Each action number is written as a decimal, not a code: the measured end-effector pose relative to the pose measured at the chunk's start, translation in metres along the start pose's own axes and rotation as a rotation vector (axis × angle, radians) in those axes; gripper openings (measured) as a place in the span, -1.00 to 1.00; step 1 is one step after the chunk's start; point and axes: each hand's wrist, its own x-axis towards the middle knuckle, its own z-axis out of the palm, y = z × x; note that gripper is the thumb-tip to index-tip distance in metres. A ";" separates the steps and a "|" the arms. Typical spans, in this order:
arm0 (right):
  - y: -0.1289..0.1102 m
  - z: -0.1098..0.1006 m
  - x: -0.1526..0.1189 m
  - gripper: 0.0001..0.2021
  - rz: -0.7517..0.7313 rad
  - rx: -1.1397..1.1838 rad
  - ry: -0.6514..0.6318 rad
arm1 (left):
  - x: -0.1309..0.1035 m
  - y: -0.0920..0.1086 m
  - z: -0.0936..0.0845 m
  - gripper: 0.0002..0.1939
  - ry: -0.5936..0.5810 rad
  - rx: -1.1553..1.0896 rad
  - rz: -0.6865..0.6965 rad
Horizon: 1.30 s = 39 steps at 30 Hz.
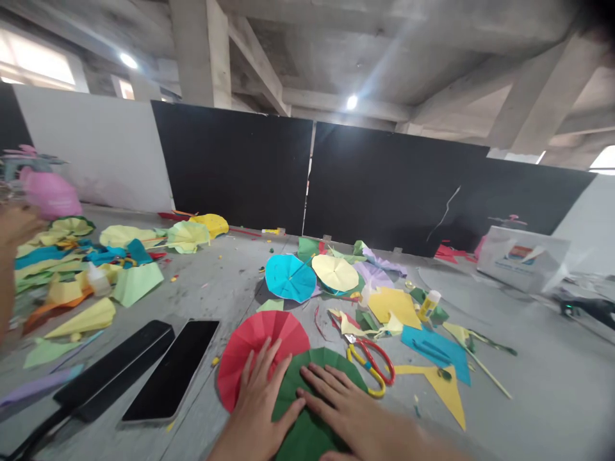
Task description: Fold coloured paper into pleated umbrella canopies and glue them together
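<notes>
A creased red paper disc (240, 346) lies on the grey table, its right part overlapped by a creased dark green paper disc (307, 429). My left hand (259, 397) rests flat across both discs, its fingers spread on the red one and its thumb over the green. Flat on the green disc is my right hand (346, 403), fingers stretched out and pointing left. Just right of the green disc lie scissors (375, 368) with red and yellow handles. Behind the discs are a blue pleated round (289, 277) and a cream one (335, 274).
A phone (173, 371) and a black device (115, 365) lie at left, before a pile of paper scraps (139, 282). Glue stick (429, 305), yellow and blue paper lie right. Another person's arm (9, 256) shows at the left edge. Dark panels (384, 186) stand behind.
</notes>
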 end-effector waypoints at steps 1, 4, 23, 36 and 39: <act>0.000 0.000 0.000 -0.18 0.004 0.006 0.000 | -0.001 -0.001 0.003 -0.44 -0.004 0.023 -0.011; -0.001 -0.002 0.001 -0.16 0.016 0.001 -0.006 | 0.000 -0.002 0.004 -0.41 -0.054 0.075 -0.061; 0.009 0.010 -0.009 -0.13 0.010 0.028 0.067 | 0.012 0.010 -0.019 -0.39 -0.279 0.132 -0.108; 0.000 0.000 -0.005 -0.17 0.042 0.012 0.058 | 0.003 -0.001 -0.011 -0.54 -0.162 0.091 -0.110; 0.000 -0.002 -0.006 -0.19 0.030 -0.003 0.071 | 0.005 0.000 -0.011 -0.55 -0.135 0.051 -0.136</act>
